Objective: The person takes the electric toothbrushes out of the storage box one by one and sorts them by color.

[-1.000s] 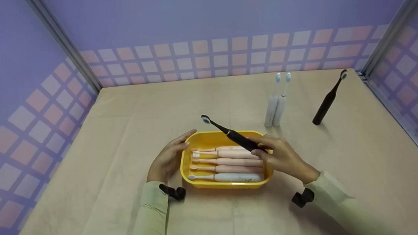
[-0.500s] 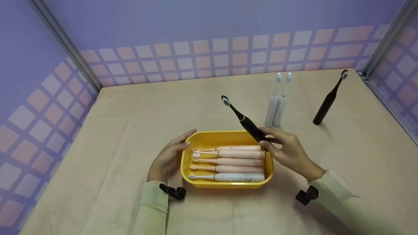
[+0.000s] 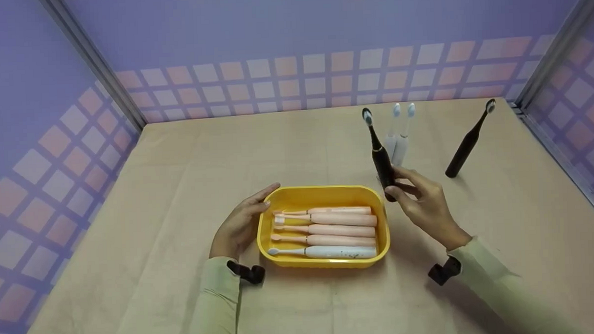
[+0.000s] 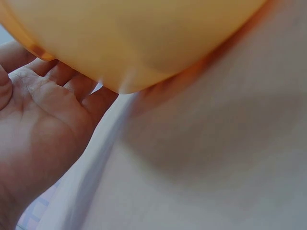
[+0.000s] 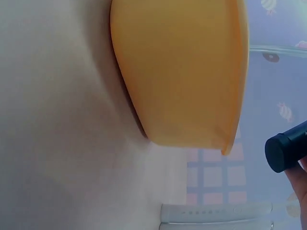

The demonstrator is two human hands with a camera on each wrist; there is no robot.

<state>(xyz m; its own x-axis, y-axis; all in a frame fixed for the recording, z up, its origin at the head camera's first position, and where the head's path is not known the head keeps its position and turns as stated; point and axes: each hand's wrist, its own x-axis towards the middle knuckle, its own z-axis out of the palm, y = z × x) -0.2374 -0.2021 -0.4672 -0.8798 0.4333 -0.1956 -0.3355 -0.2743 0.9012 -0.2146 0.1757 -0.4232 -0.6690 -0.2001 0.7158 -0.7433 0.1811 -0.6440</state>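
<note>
In the head view my right hand [image 3: 429, 207] pinches a black electric toothbrush [image 3: 383, 166] near the base of its handle, brush head up. It hangs just beyond the right rim of a yellow plastic bin [image 3: 325, 265]. The right wrist view catches the round base of that toothbrush [image 5: 276, 153]. My left hand [image 3: 237, 228] holds the bin's left end, thumb at the rim and fingers along the outer wall [image 4: 158, 43]. Inside lie several pink electric toothbrushes [image 3: 341, 229] side by side, with one white toothbrush [image 3: 339, 252] nearest me.
Two white electric toothbrushes [image 3: 400, 151] stand together behind the held one, partly hidden by it. Farther right, another black toothbrush [image 3: 463, 149] rests on the cloth-covered table [image 3: 203, 160]. Purple walls [image 3: 292, 28] with pink and white squares enclose the back and sides.
My right hand has carried the black toothbrush from over the bin to the right, turning it from slanted to nearly upright. The left hand and bin have stayed in place.
</note>
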